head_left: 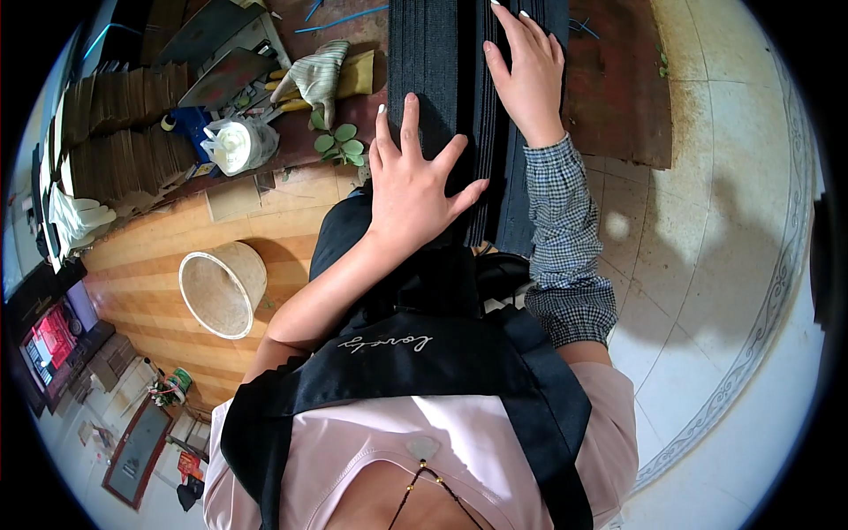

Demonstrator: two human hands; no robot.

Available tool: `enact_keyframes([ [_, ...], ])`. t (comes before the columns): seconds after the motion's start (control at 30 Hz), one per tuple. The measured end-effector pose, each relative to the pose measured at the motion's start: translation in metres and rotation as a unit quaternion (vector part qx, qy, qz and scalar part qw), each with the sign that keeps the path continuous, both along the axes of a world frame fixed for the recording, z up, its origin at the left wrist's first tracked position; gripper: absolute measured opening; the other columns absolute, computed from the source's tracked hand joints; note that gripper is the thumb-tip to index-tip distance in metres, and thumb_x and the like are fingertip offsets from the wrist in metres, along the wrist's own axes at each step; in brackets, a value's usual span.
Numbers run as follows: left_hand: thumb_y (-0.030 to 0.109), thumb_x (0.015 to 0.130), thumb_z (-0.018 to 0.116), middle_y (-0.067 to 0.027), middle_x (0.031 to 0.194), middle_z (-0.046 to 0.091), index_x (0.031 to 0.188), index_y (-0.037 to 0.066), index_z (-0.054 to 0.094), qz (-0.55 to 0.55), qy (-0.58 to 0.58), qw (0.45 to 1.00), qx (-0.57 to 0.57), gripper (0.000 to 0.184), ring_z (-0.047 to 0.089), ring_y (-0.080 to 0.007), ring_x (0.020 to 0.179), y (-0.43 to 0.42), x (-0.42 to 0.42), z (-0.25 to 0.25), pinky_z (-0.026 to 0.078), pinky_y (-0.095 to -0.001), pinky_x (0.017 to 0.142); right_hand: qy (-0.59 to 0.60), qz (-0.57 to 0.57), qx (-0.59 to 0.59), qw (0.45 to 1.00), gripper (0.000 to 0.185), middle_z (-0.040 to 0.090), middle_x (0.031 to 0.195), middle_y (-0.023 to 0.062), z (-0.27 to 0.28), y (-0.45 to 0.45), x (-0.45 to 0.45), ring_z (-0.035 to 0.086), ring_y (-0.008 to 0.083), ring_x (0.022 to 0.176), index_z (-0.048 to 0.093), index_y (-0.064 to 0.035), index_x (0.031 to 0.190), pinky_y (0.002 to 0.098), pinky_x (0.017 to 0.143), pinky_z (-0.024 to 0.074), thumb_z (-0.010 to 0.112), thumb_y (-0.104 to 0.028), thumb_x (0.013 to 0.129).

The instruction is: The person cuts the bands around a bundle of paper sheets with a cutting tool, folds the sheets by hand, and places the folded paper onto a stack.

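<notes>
Long dark ribbed strips [424, 53], maybe cloth or knit, run side by side away from my lap over a reddish-brown board. Their far ends lie beyond the top of the view. My left hand [411, 190] rests with fingers spread on the left-hand strip and holds nothing. A narrow stack of dark folded edges [485, 97] shows between my hands. Farther up, my right hand [530, 75] lies flat with its fingers apart on the right-hand strip. A checked sleeve cover [565, 203] is on my right forearm.
On the left, a reddish-brown table [362, 18] bears a striped glove [320, 75], a leafy sprig [340, 143], a white cup in a plastic bag [234, 146] and brown stacks [132, 150]. A pale bucket [216, 296] stands on the floor. Tiled floor [671, 265] lies to the right.
</notes>
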State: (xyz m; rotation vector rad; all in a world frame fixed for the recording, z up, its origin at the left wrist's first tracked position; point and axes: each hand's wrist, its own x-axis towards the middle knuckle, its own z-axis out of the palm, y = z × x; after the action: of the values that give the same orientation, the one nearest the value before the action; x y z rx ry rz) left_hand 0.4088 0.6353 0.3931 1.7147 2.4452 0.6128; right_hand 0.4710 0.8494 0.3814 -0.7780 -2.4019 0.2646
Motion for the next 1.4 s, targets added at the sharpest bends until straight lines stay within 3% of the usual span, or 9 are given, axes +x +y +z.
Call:
enact_keyframes([
  [0.03,0.054,0.083,0.077,-0.0263,0.163,0.022,0.127,0.025,0.071,0.0,0.0,1.0,0.0,0.053,0.029,-0.0613,0.14,0.0,0.0,0.0,0.038,-0.0669,0.108,0.0,0.0,0.0,1.0,0.054,0.061,0.14,0.0146,-0.009,0.003,-0.001,0.051,0.0354,0.136,0.051,-0.0094,0.148,0.0559,0.113,0.0359,0.066,-0.018,0.097],
  [0.13,0.052,0.084,0.077,-0.0261,0.164,0.021,0.128,0.025,0.071,0.0,-0.002,1.0,-0.001,0.052,0.028,-0.0614,0.141,0.0,-0.001,-0.002,0.037,-0.0669,0.108,0.043,-0.014,0.044,0.998,0.052,0.066,0.138,0.0023,-0.029,0.01,-0.004,0.053,0.0269,0.137,0.056,-0.0193,0.146,0.0576,0.117,0.0317,0.068,-0.029,0.096],
  [0.33,0.049,0.086,0.077,-0.0258,0.164,0.021,0.132,0.026,0.068,-0.003,-0.001,1.0,-0.002,0.052,0.028,-0.0614,0.141,-0.002,-0.003,-0.003,0.037,-0.0666,0.109,0.037,-0.014,0.047,0.998,0.049,0.068,0.133,0.003,-0.032,0.013,0.002,0.054,0.0266,0.136,0.058,-0.0192,0.144,0.056,0.117,0.0316,0.067,-0.025,0.096],
  [0.63,0.048,0.085,0.076,-0.0277,0.163,0.022,0.133,0.026,0.066,-0.005,0.055,0.998,-0.016,0.054,0.03,-0.0619,0.138,0.002,0.001,-0.007,0.038,-0.0668,0.108,0.029,-0.027,0.057,0.998,0.051,0.071,0.127,0.0054,-0.033,0.012,0.001,0.053,0.0268,0.137,0.058,-0.0182,0.144,0.057,0.117,0.0317,0.069,-0.034,0.097],
  [0.93,0.058,0.082,0.077,-0.0278,0.163,0.02,0.133,0.027,0.068,-0.007,0.015,1.0,-0.003,0.061,0.028,-0.0618,0.14,0.001,0.0,-0.003,0.037,-0.0678,0.108,0.029,-0.027,0.063,0.997,0.049,0.072,0.124,0.0044,-0.035,0.015,0.003,0.052,0.0267,0.138,0.059,-0.0186,0.143,0.0579,0.116,0.0326,0.067,-0.037,0.098],
  [1.03,0.051,0.083,0.076,-0.0276,0.164,0.02,0.135,0.028,0.066,-0.007,0.013,1.0,-0.002,0.057,0.028,-0.062,0.14,0.0,0.0,-0.004,0.037,-0.0672,0.108,0.015,-0.014,0.079,0.997,0.059,0.068,0.131,0.0105,-0.026,0.012,0.003,0.052,0.0315,0.137,0.053,-0.0152,0.147,0.0582,0.115,0.0346,0.07,-0.04,0.096],
  [1.1,0.04,0.085,0.074,-0.0276,0.164,0.02,0.136,0.028,0.065,-0.01,0.006,1.0,-0.002,0.053,0.028,-0.0623,0.139,0.001,0.0,-0.002,0.038,-0.0665,0.108,-0.013,-0.013,-0.004,1.0,0.054,0.064,0.135,0.0159,0.002,0.001,0.004,0.051,0.0362,0.135,0.053,-0.009,0.147,0.0562,0.113,0.0358,0.067,-0.022,0.097],
  [1.2,0.035,0.084,0.072,-0.0275,0.164,0.021,0.136,0.028,0.065,-0.012,0.025,1.0,-0.002,0.052,0.029,-0.0624,0.139,0.001,0.001,-0.003,0.036,-0.0662,0.11,-0.012,-0.011,0.002,1.0,0.054,0.065,0.131,0.017,0.001,0.001,0.004,0.051,0.0369,0.135,0.054,-0.0086,0.146,0.0563,0.113,0.0356,0.068,-0.025,0.096],
  [1.4,0.04,0.083,0.074,-0.0301,0.161,0.023,0.136,0.026,0.065,-0.004,0.019,1.0,0.01,0.055,0.025,-0.063,0.14,0.004,0.005,-0.001,0.027,-0.0682,0.115,-0.015,-0.014,0.005,1.0,0.055,0.066,0.131,0.0171,0.0,0.001,0.004,0.051,0.0368,0.134,0.054,-0.0083,0.146,0.0557,0.113,0.036,0.07,-0.027,0.096],
])
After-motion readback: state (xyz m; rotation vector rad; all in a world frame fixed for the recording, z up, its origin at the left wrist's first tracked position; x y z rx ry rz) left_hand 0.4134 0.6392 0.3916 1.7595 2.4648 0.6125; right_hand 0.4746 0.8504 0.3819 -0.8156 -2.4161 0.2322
